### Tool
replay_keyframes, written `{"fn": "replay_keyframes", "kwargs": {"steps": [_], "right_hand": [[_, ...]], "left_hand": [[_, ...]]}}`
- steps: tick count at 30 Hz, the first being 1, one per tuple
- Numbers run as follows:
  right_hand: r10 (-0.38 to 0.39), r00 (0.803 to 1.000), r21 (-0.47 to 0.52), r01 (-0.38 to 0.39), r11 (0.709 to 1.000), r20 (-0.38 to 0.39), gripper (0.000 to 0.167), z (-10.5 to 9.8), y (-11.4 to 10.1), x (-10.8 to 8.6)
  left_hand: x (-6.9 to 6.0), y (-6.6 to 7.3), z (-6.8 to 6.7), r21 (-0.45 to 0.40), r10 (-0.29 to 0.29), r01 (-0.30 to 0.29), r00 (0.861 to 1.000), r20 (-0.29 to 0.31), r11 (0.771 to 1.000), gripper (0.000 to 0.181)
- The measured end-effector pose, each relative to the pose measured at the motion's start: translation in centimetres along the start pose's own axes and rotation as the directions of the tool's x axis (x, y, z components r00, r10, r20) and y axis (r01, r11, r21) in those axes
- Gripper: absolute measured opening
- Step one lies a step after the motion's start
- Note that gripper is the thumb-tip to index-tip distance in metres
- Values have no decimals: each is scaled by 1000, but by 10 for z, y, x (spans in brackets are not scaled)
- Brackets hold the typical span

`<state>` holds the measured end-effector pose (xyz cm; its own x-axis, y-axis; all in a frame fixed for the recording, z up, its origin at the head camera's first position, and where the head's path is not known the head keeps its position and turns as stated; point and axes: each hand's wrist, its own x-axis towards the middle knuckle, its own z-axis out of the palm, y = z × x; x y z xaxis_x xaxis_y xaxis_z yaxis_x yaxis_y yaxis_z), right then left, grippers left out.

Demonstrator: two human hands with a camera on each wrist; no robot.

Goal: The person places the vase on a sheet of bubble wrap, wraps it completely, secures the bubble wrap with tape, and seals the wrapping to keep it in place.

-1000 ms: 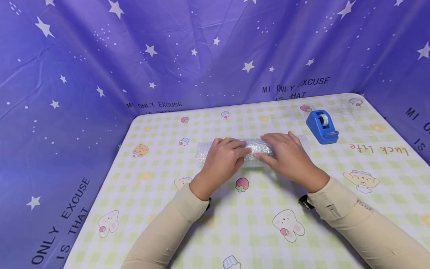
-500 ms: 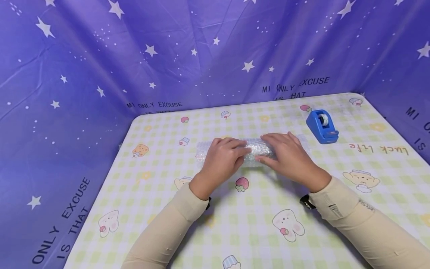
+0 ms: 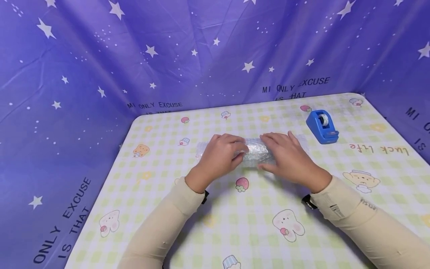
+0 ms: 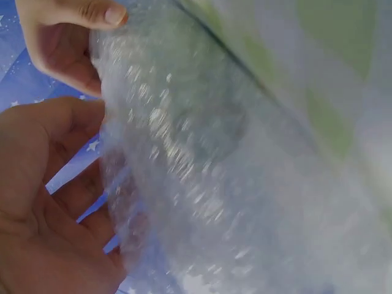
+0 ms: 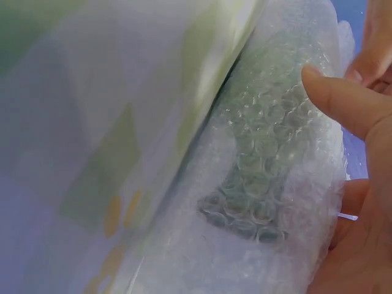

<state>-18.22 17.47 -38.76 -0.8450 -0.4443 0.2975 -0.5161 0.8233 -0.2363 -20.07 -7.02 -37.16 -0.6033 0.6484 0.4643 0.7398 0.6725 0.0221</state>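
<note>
A roll of clear bubble wrap [image 3: 256, 151] lies crosswise on the table, with both hands on it. Something grey-green shows dimly through its layers in the right wrist view; its kind is unclear. My left hand [image 3: 221, 155] curls its fingers over the roll's left part, the fingertips passing behind the wrap's edge in the left wrist view. My right hand [image 3: 287, 158] grips the right part, thumb on the near side and fingers around the far side. Flat ends of the bubble wrap stick out past both hands.
A blue tape dispenser [image 3: 322, 127] with a roll of tape stands beyond the right hand, towards the back right. A green-and-white checked cloth with cartoon prints covers the table [image 3: 248, 224]. Purple starry curtains [image 3: 215, 56] hang behind and at both sides.
My left hand has shifted slightly up and to the left, its fingers re-placed on the roll. My right thumb has slid a little to the right. The dispenser is unmoved.
</note>
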Motion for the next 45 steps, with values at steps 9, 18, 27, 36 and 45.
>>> {"fn": "replay_keyframes", "kwargs": {"steps": [9,18,27,36,45], "right_hand": [[-17,998,-8,16,1000,-60,82,-6,-1,-5],[7,971,83,14,996,-239,60,-11,-21,-22],[288,918,630,-397,668,273,33,-11,-45,-47],[260,715,748,-662,-46,649,76,5,-48,-41],[303,703,756,-645,-111,644,86,14,-41,-29]], "left_hand": [[33,-19,-20,-74,-78,106,947,312,992,34],[51,-46,-22,-200,-35,204,780,625,958,39],[60,-52,-24,-225,3,217,712,702,950,48],[67,-60,-22,-264,19,285,644,765,921,54],[66,-66,-21,-292,44,305,620,784,907,47]]}}
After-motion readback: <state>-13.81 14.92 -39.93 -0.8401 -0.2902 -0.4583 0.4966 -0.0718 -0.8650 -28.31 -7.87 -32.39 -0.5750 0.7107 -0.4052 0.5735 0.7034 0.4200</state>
